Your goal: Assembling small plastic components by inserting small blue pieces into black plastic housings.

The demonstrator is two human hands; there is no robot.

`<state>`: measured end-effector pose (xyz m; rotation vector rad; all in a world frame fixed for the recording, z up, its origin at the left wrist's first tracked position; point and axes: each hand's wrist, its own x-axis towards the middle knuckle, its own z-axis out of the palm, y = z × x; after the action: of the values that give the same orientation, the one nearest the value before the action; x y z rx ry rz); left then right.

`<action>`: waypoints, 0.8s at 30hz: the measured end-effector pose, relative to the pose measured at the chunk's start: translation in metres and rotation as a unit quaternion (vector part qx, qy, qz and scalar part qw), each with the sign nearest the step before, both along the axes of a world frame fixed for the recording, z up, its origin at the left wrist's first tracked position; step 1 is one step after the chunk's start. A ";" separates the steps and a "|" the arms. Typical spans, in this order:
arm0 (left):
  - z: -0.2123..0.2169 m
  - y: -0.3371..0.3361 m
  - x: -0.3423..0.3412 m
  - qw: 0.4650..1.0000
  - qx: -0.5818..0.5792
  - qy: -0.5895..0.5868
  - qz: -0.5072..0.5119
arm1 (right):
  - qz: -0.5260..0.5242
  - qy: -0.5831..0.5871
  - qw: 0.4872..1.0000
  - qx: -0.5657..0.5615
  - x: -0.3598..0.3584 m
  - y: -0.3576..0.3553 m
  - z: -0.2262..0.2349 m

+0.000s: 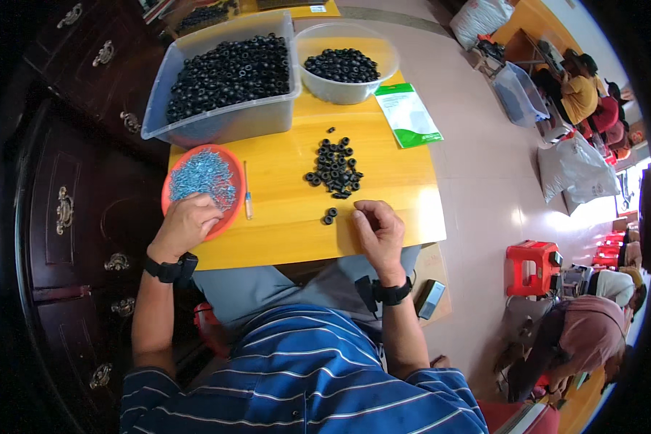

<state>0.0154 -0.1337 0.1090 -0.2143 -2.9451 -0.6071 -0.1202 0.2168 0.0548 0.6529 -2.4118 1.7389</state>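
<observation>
Taking the loose heap of black rings [331,163] as my clock centre, I am watching it sitting on the yellow table [278,230]. One small stray is lying at 12, and a few rings are clustering at 6.

Left hand [184,224]: I am finding it at 8, resting over the near side of the red bowl [239,173]. Its fingers are bunching down by the blue-silver metal pieces [208,173]; I am not able to tell whether they are pinching one.

Right hand [383,235]: I am seeing it at 5, above the table's near edge, just right of the clustered rings. Thumb and forefinger are curling toward each other with a gap showing; the other fingers are folding in. I am not able to tell whether anything is sitting inside them.

Around these, I am noting: a slim blue-handled tool [249,206] lying beside the bowl, between 8 and 9; a clear bin [253,124] at 11, holding many black rings; a round clear tub [336,92] at 12, holding more; a green-and-white packet [411,119] lying at 2, overhanging the table edge.
</observation>
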 end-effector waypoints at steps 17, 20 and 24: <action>0.001 -0.009 0.001 0.996 -0.084 -0.013 -0.024 | 0.011 -0.010 1.000 -0.007 0.004 -0.003 0.001; -0.002 -0.005 0.001 0.997 -0.078 0.003 -0.021 | 0.015 -0.014 1.000 -0.006 0.003 0.000 -0.001; -0.004 -0.003 0.001 0.999 -0.032 0.024 -0.001 | 0.015 -0.010 1.000 -0.008 0.002 0.001 -0.002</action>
<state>0.0162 -0.1363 0.1050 -0.2359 -2.9207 -0.5020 -0.1186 0.2181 0.0527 0.6755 -2.4095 1.7831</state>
